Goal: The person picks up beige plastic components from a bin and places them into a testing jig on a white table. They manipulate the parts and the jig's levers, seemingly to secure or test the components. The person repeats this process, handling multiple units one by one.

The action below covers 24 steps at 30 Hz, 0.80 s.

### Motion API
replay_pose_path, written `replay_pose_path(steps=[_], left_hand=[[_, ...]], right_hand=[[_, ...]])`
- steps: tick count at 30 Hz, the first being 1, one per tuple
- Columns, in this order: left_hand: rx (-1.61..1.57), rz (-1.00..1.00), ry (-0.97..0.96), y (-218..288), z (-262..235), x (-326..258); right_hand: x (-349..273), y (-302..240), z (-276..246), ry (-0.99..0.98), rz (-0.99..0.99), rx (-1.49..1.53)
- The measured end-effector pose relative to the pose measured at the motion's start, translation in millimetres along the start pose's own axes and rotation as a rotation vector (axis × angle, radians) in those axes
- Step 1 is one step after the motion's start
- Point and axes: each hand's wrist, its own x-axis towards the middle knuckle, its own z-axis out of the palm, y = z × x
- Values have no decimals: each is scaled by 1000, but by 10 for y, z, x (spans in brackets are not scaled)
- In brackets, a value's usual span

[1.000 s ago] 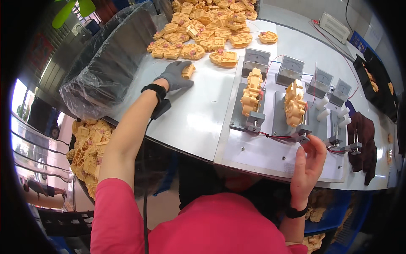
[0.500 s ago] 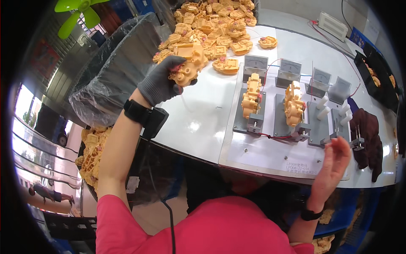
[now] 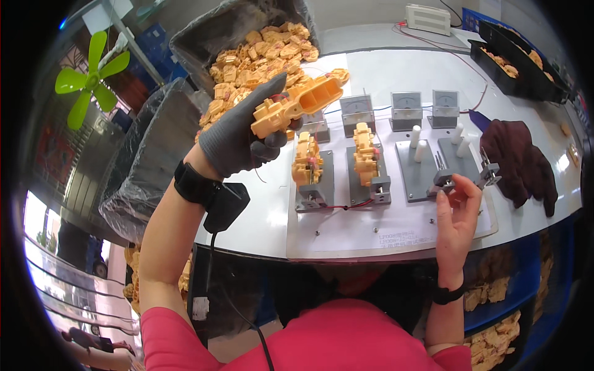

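Note:
My gloved left hand (image 3: 238,136) is closed around a yellow-orange plastic gearbox-like housing (image 3: 300,104), raised above the table's left part. A thin wire hangs below that hand. My bare right hand (image 3: 458,216) has thumb and index finger at a small metal clamp block (image 3: 443,178) on the front of a grey fixture plate (image 3: 413,176) with white pegs (image 3: 420,151). Two similar housings stand on fixture plates to the left, one housing (image 3: 307,159) and another housing (image 3: 365,154), each behind a clamp block. A further pegged plate (image 3: 455,151) lies on the right.
Several panel meters (image 3: 406,111) stand behind the fixtures. A heap of housings (image 3: 260,55) spills from a plastic-lined bin (image 3: 185,46) at the back left. A dark cloth glove (image 3: 516,161) lies at right, near black trays (image 3: 520,68). A white box (image 3: 428,20) sits behind.
The view has shifted. My left hand has turned the housing, so its open hollow side shows. My right hand has moved to the clamp block on the pegged plate.

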Motion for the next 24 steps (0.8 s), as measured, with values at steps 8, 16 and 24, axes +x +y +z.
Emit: replay_pose_path(steps=[8,16,24], left_hand=[[251,29,121,60,447,377],[1065,212,141,-134,1124,894],[1539,77,31,-232,1301,1316]], right_hand=[[35,-41,-21,-16,58,33],[49,-6,-48,-4,-1,96],[24,15,-59,-42,-74,128]])
